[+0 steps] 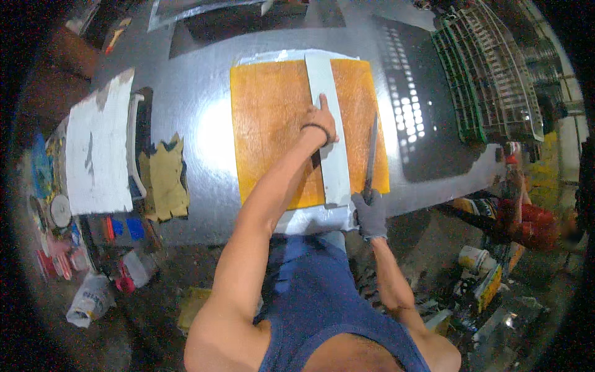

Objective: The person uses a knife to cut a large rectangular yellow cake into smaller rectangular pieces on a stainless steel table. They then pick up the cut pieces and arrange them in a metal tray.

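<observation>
An orange-yellow sheet [269, 116] lies on the shiny metal table [204, 204] before me. Across it, from far edge to near edge, runs a flat whitish strip [335, 162]. My left hand [321, 120] presses on the strip, index finger pointing away from me and the other fingers spread. My right hand [372, 214], in a grey glove, is closed around the handle of a long-bladed knife [372, 153] at the near right corner of the sheet. The blade points away from me over the right part of the sheet. White material shows beneath the sheet's far and near edges.
At the left lie a ragged white sheet [100, 149] and a torn yellowish piece [169, 179]. A wire rack [483, 79] stands at the far right. A person in red [530, 223] is at the table's right end. A brush [116, 36] lies far left; buckets [474, 258] stand below right.
</observation>
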The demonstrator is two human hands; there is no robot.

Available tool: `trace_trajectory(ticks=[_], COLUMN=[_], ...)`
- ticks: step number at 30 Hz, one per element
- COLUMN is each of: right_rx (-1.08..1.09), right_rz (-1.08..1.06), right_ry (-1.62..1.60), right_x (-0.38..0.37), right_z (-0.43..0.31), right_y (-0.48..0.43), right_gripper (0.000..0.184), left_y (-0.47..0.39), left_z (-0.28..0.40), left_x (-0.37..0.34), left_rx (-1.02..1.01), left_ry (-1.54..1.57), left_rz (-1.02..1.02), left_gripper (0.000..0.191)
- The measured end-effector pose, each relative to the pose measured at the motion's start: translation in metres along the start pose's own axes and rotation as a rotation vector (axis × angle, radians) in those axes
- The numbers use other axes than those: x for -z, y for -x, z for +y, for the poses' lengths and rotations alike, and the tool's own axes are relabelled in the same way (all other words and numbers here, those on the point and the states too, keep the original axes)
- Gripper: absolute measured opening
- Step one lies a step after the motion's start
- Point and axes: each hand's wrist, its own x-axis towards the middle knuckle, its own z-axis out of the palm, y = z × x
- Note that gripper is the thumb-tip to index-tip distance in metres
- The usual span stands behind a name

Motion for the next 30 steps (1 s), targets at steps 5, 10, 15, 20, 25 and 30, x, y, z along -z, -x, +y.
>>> trace_trajectory(ticks=[5,10,15,20,25,30], right_rx=[0.205,0.512,0.401,0.386,0.459,0.361], right_rz=[-0.021,0.013,-0.158,-0.148,-0.148,-0.226], right_ry=[-0.03,0.21,0.079,0.096,0.159,0.161], right_x=[0.007,-0.014,-0.026,-0.036,-0.04,-0.036], right_z=[-0.045,-0.108,-0.15,-0.155,-0.154,-0.159], right_y=[-0.039,-0.099,-0.141,-0.167,-0.177,-0.169], right_gripper=[0.047,0.057,0.06,0.058,0.058,0.046], left_y=[0.005,-0.005,-0.012,-0.005,-0.003,-0.011], left_z=[0.002,-0.009,-0.019,-0.016,-0.017,-0.026], left_x=[0.004,-0.001,-0.009,-0.004,-0.008,-0.017], left_rx=[0.014,-0.045,-0.004,-0.044,-0.084,-0.109], left_ry=[-0.017,0.056,0.219,0.136,0.121,0.131], left_rz=[-0.023,-0.061,-0.049,-0.024,-0.03,-0.035], left_gripper=[0.141,0.145,0.145,0.145,0.145,0.143])
